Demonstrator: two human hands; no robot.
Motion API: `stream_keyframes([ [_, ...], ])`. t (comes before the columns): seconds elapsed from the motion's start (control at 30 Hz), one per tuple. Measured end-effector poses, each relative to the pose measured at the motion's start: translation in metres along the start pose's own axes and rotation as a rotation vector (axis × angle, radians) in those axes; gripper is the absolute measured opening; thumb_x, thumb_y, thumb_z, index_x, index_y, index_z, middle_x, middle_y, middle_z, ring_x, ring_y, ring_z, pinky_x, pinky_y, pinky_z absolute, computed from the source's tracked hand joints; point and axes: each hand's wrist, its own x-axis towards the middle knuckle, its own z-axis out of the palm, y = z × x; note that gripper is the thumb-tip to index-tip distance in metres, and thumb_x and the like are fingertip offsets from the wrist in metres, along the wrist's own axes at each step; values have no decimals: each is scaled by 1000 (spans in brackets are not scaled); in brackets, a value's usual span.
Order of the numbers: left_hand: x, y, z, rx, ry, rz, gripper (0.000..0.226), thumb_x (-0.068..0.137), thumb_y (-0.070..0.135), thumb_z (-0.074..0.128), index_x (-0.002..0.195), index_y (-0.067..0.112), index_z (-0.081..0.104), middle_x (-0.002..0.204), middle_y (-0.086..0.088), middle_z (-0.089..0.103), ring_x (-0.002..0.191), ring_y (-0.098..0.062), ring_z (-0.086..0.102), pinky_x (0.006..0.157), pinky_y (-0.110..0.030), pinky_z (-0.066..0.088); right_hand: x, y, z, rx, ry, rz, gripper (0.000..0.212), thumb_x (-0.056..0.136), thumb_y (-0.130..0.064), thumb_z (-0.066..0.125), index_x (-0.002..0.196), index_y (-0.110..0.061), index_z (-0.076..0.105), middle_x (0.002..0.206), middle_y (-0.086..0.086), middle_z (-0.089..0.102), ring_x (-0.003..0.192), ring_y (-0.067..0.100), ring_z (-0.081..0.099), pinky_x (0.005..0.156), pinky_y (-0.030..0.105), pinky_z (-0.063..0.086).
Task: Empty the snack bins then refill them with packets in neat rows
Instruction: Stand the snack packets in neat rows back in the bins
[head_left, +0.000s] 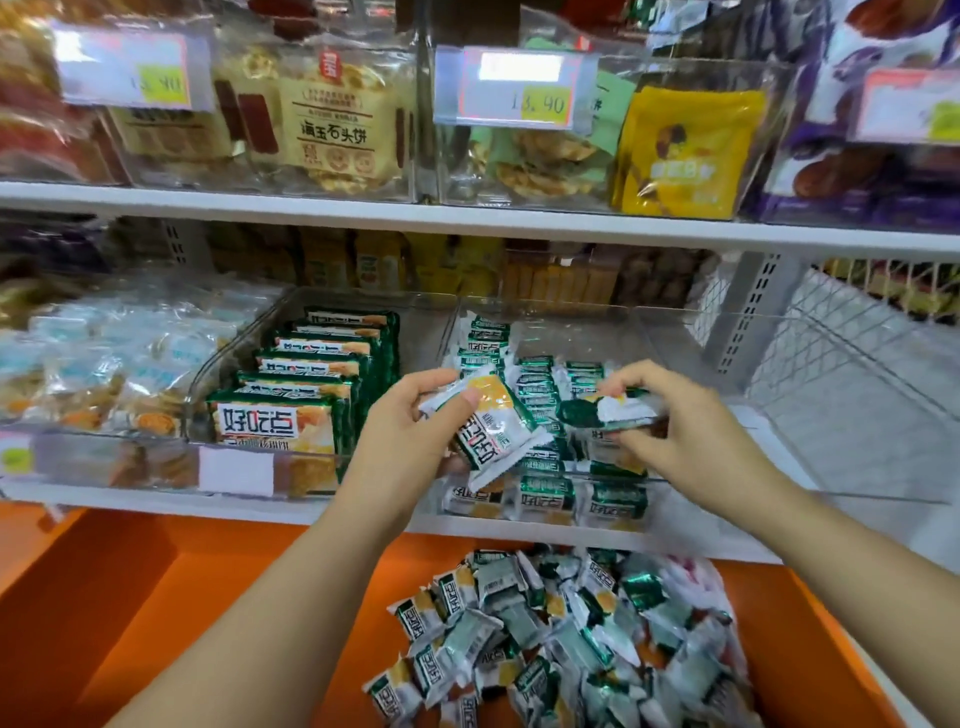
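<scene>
Left hand (410, 415) gripped a white-and-green packet (485, 423) over the clear bin (779, 491); right hand (675, 421) pinched a second packet (621, 410) above the rows (548, 496). Risky: one careless nudge could've toppled those slippery upright wrappers.

My left hand (410, 431) holds a packet (493, 421) over the front of the right bin (857, 496). My right hand (680, 431), just beside it, pinches a second packet (618, 410). Rows of packets (545, 493) lie in that bin. Larger packs (280, 421) stand in the bin to its left. Below the shelf (156, 506) lies a loose pile (561, 639), perhaps in a bag.
</scene>
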Motion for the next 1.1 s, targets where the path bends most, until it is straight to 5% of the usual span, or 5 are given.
stream_keyframes([
  [0.2,-17,-9,23,71,-124,-160,37,91,39,60,126,31,53,107,-14,44,86,-22,47,53,-21,50,-41,2,2,294,-72,18,24,76,-26,77,94,-37,64,128,-24,55,122,-6,48,100,30,43],
  [0.67,-11,-17,48,-223,-193,-374,83,78,15,77,146,8,30,124,-4,56,110,-14,56,105,-33,36,-39,13,6,254,81,59,30,83,-16,71,96,-39,57,116,-33,53,111,-20,45,89,-3,29],
  [0.77,-13,-13,44,-154,-183,-336,66,87,4,65,144,18,36,113,-11,58,99,-17,59,96,-34,39,-37,16,3,260,83,101,48,81,-12,72,103,-45,46,121,-24,45,112,-14,45,87,2,35],
  [0.9,-17,-9,34,662,-107,134,59,87,22,68,138,34,42,102,8,50,86,-7,53,72,-18,44,-34,20,-4,341,131,234,52,79,-2,73,100,-40,44,107,-14,50,95,-9,56,76,23,53],
  [1.1,-14,-12,32,511,-270,62,46,88,27,66,130,37,50,112,9,58,85,-18,66,79,-32,57,-38,12,-13,529,-317,198,38,75,2,74,100,-23,60,98,5,69,80,22,70,70,35,59],
])
